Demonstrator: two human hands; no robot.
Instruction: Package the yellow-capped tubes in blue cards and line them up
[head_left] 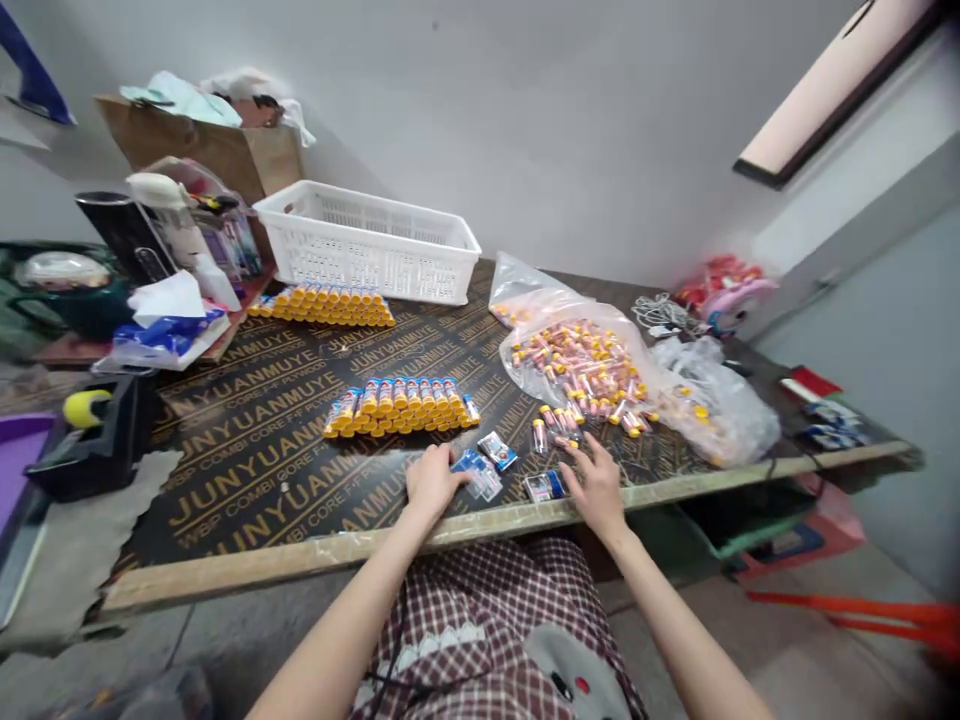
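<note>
My left hand (433,478) rests on the table edge side with curled fingers, its thumb and forefinger closed at the edge of some blue-and-clear printed labels (480,474). Another small stack of labels (498,450) lies just beyond them. My right hand (596,487) has its fingers apart; they reach toward loose pink tubes with yellow caps (561,425). Beside its thumb lies a blue-banded piece (544,487), perhaps a label with a tube; I cannot tell. Farther left, blue-labelled tubes with yellow caps (405,405) are stacked in rows.
A large plastic bag (577,350) spills many tubes onto the dark printed table (247,470). Behind stand a white basket (367,245) and a second tube stack (322,304). A tape dispenser (90,440) is at left; a crumpled clear bag (712,390) lies right.
</note>
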